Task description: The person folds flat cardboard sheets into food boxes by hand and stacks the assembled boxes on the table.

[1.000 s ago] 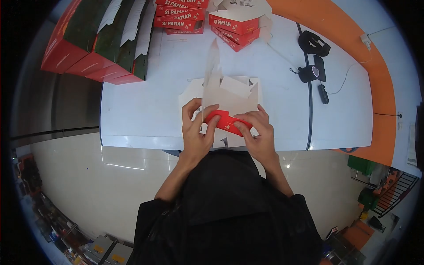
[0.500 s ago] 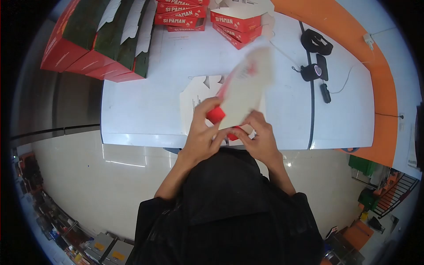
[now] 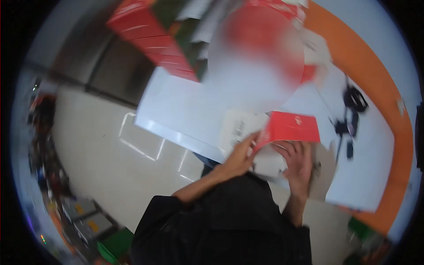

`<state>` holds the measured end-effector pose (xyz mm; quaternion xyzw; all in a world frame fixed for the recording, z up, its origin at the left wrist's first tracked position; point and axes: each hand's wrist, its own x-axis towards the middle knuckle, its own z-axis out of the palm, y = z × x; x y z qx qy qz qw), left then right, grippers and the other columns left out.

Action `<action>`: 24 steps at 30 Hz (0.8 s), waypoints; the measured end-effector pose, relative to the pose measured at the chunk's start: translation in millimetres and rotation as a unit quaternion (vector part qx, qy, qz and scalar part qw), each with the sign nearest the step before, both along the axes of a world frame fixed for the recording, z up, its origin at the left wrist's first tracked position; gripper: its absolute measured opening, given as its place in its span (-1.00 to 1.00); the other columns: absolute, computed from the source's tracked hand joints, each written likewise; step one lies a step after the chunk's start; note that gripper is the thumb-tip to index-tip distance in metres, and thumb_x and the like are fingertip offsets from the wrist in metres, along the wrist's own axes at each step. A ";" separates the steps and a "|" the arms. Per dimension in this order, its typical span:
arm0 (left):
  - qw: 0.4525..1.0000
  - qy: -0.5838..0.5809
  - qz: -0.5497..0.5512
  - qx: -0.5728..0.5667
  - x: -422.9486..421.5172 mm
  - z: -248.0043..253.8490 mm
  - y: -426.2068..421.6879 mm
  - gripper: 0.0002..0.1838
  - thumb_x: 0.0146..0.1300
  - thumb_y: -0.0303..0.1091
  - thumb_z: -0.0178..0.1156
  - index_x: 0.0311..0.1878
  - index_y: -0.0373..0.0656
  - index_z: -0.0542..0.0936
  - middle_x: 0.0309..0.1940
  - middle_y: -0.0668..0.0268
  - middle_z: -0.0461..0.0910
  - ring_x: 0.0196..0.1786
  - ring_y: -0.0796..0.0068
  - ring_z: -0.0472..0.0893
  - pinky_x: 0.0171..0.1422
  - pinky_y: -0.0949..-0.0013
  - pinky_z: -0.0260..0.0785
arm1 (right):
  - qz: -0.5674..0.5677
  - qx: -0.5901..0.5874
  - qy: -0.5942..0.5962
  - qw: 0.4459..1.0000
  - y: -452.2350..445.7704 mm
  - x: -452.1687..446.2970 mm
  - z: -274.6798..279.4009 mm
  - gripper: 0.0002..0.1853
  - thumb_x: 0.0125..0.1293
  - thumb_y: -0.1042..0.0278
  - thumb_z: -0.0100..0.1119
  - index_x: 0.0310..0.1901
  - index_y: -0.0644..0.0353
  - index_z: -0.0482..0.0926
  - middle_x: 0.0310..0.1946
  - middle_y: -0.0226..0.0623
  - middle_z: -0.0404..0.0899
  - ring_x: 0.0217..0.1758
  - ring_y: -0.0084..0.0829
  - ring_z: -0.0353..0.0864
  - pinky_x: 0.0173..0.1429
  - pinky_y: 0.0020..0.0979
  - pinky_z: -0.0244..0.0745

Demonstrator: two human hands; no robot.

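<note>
A partly folded red-and-white cardboard box [image 3: 295, 126] is tilted in front of me, its red outer panel facing up. My left hand [image 3: 242, 155] is closed on its left side, with the fingers along the red edge. My right hand [image 3: 298, 164] holds the box from its near side; the fingertips meet the lower edge of the red panel, and part of the grip is hidden. A pale cardboard flap [image 3: 323, 170] hangs to the right of my right hand. Beneath the box, a flat white printed cardboard blank [image 3: 238, 128] lies on the table.
The white table [image 3: 176, 104] carries tall red-and-green box stacks [image 3: 165, 46] at back left. Red boxes [image 3: 309, 73] stand farther back, partly behind a blurred patch. Black devices and a cable [image 3: 346, 127] lie on the right, near the orange edge [image 3: 373, 84].
The view has turned, shifting the table right and down. The box has swung round from its pale inner side to its red outside. Both hands remain at it.
</note>
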<state>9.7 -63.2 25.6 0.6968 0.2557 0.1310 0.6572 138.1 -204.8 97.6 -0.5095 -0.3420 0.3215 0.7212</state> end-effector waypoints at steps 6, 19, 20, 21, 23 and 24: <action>0.993 -0.112 0.040 0.025 -5.8 -51.9 28.3 -0.18 0.27 -0.77 0.08 0.62 -0.07 0.31 0.40 0.15 0.49 0.31 0.28 0.56 0.11 0.30 0.56 | 0.019 -0.360 -0.463 0.810 28.2 -43.1 -60.2 0.03 0.12 0.49 0.55 0.62 0.12 0.19 0.67 0.17 -0.08 0.71 0.27 -0.07 0.67 0.17 0.07; 0.979 -0.108 -0.162 0.054 -30.4 -45.2 51.1 -0.35 0.60 -0.06 0.12 0.68 0.13 0.26 0.74 0.12 -0.01 0.76 -0.04 -0.10 0.76 -0.11 -0.14 | 0.122 -0.325 -0.143 0.927 7.5 -5.9 -97.0 -0.71 0.58 0.58 0.01 0.22 0.42 0.57 0.10 -0.03 0.72 0.16 -0.24 0.72 0.30 -0.26 0.53; 0.965 -0.117 -0.198 0.123 -27.4 -43.6 54.7 -0.38 0.58 -0.08 0.14 0.64 0.14 0.33 0.75 0.16 -0.02 0.77 -0.05 -0.13 0.76 -0.16 -0.16 | 0.137 -0.325 -0.092 0.931 7.3 -5.1 -89.7 -0.71 0.58 0.57 0.01 0.24 0.42 0.56 0.13 -0.04 0.71 0.18 -0.26 0.70 0.32 -0.27 0.52; 0.945 -0.125 -0.234 0.192 -25.8 -40.3 56.5 -0.41 0.56 -0.11 0.16 0.61 0.14 0.40 0.76 0.21 -0.03 0.77 -0.06 -0.16 0.76 -0.21 -0.18 | 0.160 -0.300 -0.050 0.939 7.7 0.9 -94.7 -0.64 0.57 0.59 0.02 0.33 0.42 0.51 0.22 -0.09 0.65 0.23 -0.31 0.67 0.37 -0.31 0.48; 0.925 -0.150 -0.226 0.266 -22.0 -31.6 52.4 -0.53 0.49 -0.19 0.24 0.42 0.05 0.55 0.72 0.21 0.09 0.77 -0.08 -0.14 0.75 -0.23 -0.14 | 0.175 -0.295 -0.048 0.938 2.3 10.9 -98.6 -0.63 0.56 0.59 0.05 0.34 0.43 0.53 0.20 -0.11 0.67 0.20 -0.34 0.67 0.35 -0.34 0.49; 0.912 -0.163 -0.222 0.303 -19.1 -28.6 50.7 -0.59 0.45 -0.23 0.28 0.33 0.00 0.62 0.70 0.21 0.14 0.76 -0.09 -0.12 0.75 -0.24 -0.12 | 0.180 -0.293 -0.048 0.938 2.3 13.1 -95.6 -0.62 0.56 0.59 0.06 0.34 0.43 0.53 0.18 -0.12 0.68 0.18 -0.36 0.67 0.35 -0.35 0.49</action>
